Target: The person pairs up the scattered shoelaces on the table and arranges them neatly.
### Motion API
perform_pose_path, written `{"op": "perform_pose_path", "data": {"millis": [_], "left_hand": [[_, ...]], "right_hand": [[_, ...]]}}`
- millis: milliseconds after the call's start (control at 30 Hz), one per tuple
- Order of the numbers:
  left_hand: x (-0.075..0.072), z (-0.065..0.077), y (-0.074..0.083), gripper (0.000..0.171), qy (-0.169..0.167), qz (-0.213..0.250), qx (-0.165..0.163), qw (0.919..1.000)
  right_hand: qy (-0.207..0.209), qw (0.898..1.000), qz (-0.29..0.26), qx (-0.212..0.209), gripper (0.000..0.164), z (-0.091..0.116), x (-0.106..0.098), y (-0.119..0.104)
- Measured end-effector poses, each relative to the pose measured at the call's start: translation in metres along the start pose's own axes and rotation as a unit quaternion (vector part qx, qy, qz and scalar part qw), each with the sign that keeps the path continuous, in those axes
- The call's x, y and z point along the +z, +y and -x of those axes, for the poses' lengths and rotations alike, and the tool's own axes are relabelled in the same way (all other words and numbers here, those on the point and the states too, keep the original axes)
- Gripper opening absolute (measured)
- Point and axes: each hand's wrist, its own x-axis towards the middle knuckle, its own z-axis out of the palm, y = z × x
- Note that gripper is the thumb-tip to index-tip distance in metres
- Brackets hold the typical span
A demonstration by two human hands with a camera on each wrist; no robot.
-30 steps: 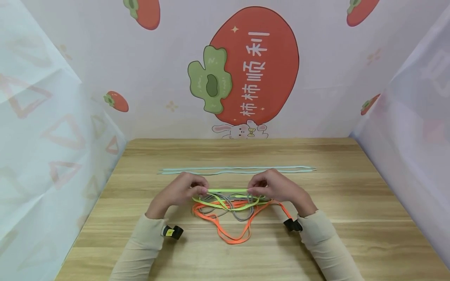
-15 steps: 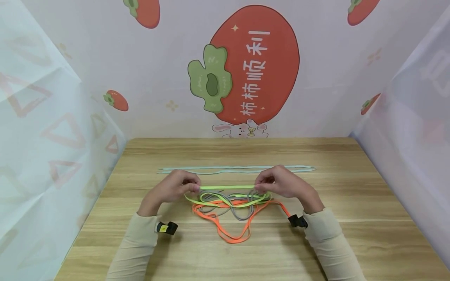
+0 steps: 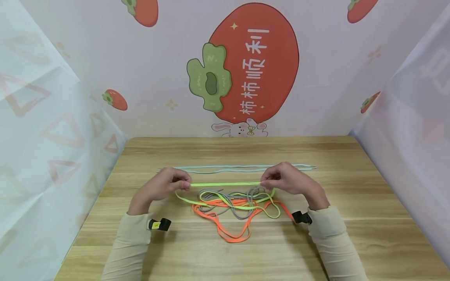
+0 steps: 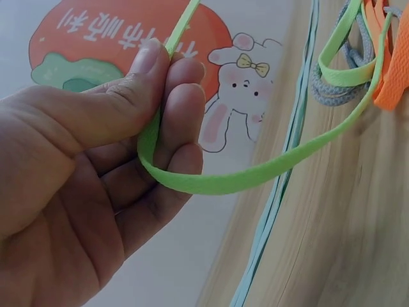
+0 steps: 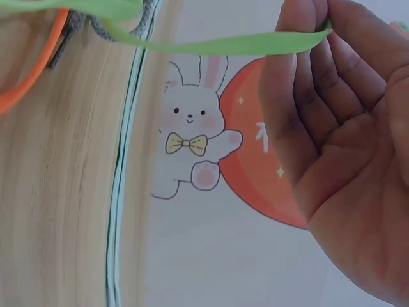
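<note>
A flat yellow-green shoelace (image 3: 225, 184) runs straight between my two hands, above the tangle on the table. My left hand (image 3: 163, 185) pinches it between thumb and forefinger; in the left wrist view the shoelace (image 4: 223, 184) loops down past the curled fingers toward the pile. On the other side, my right hand (image 3: 290, 179) pinches the same shoelace (image 5: 243, 45) at the fingertips. The rest of it lies in loops over a grey shoelace (image 3: 242, 217) and an orange shoelace (image 3: 233, 239), both tangled in front of me.
Two pale blue shoelaces (image 3: 225, 169) lie side by side, stretched across the wooden table (image 3: 225, 261) behind the tangle. A printed backdrop (image 3: 158, 58) stands behind the table, with white sheets at both sides. A black wrist camera (image 3: 301, 217) overlaps the orange shoelace's right end.
Both hands have drawn apart and moved slightly farther away, so the taut stretch of yellow-green shoelace between them is longer. Its loops have shifted over the pile; the blue shoelaces stay put.
</note>
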Motion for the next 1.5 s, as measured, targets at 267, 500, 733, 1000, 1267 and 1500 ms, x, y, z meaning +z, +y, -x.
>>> {"op": "perform_pose_path", "data": {"millis": [267, 500, 733, 1000, 1267, 1500], "left_hand": [[-0.007, 0.004, -0.004, 0.012, 0.0, 0.001, -0.016, 0.9999], [-0.011, 0.011, -0.014, 0.014, -0.009, 0.012, -0.033, 0.9994], [-0.018, 0.023, -0.024, 0.016, -0.008, 0.006, -0.041, 0.9991], [-0.024, 0.031, -0.029, 0.017, -0.016, 0.005, -0.044, 0.9989], [-0.029, 0.036, -0.035, 0.015, -0.019, -0.011, -0.049, 0.9985], [-0.034, 0.041, -0.037, 0.014, -0.018, -0.003, -0.036, 0.9992]], "right_hand": [[0.005, 1.0, 0.008, 0.005, 0.012, 0.001, -0.006, 0.008], [-0.003, 1.0, 0.012, 0.01, 0.013, 0.007, -0.008, 0.017], [-0.008, 1.0, 0.012, 0.012, 0.014, 0.019, -0.013, 0.026], [-0.008, 0.999, 0.037, 0.026, 0.014, 0.029, -0.021, 0.035], [-0.009, 0.999, 0.033, 0.041, 0.012, 0.041, -0.03, 0.041], [-0.006, 0.998, 0.036, 0.052, 0.013, 0.051, -0.037, 0.045]]}}
